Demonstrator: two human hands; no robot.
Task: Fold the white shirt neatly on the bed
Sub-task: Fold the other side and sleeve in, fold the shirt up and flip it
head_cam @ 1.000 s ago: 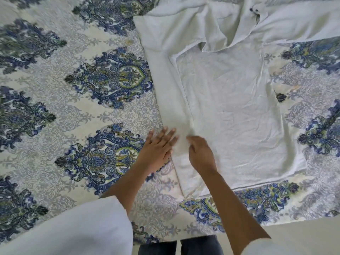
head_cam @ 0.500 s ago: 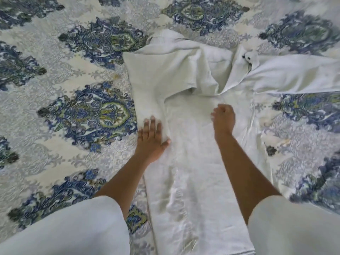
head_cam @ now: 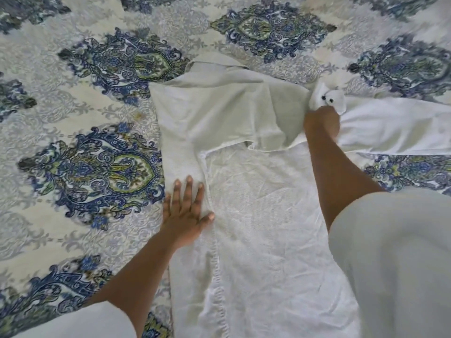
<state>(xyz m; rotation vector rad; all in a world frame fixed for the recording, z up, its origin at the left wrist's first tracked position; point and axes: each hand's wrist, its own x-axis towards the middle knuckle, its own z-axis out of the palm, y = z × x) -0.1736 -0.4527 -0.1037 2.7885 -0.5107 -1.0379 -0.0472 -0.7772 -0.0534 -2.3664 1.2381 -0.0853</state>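
Head view: white shirt point(head_cam: 263, 215) is lying spread on the bed point(head_cam: 80, 98), body running from 6 o'clock up to center, left side strip already folded inward along a long vertical edge. Left hand point(head_cam: 186, 213) is pressing flat on that folded strip at about 8 o'clock of center, fingers point(head_cam: 189, 189) released and spread, palm down, little-finger side sitting at the shirt's left edge where it meets the bedspread. Versus half a second ago this hand is staying on the same strip, barely shifting. Right hand point(head_cam: 322, 123) is now reaching further up toward 1 o'clock; earlier it was resting as a loose fist mid-shirt, now it is at the collar point(head_cam: 325, 98) area, knuckles toward camera. Fingers of that hand are curling under into the cloth, so cannot tell for sure whether they are clenching fabric or only pushing it. Two small dark dots, probably buttons, are showing on the bunched collar just above the hand. One sleeve point(head_cam: 395, 128) is stretching out to 3 o'clock and getting cut off by the frame edge. Upper shirt part point(head_cam: 227, 103) is lying folded over, grey in shadow, hiding what is under it. Wearer's own pale sleeves point(head_cam: 395, 259) are blocking the lower right shirt hem and the bottom left corner. Bedspread pattern at the edges is blurring from motion.
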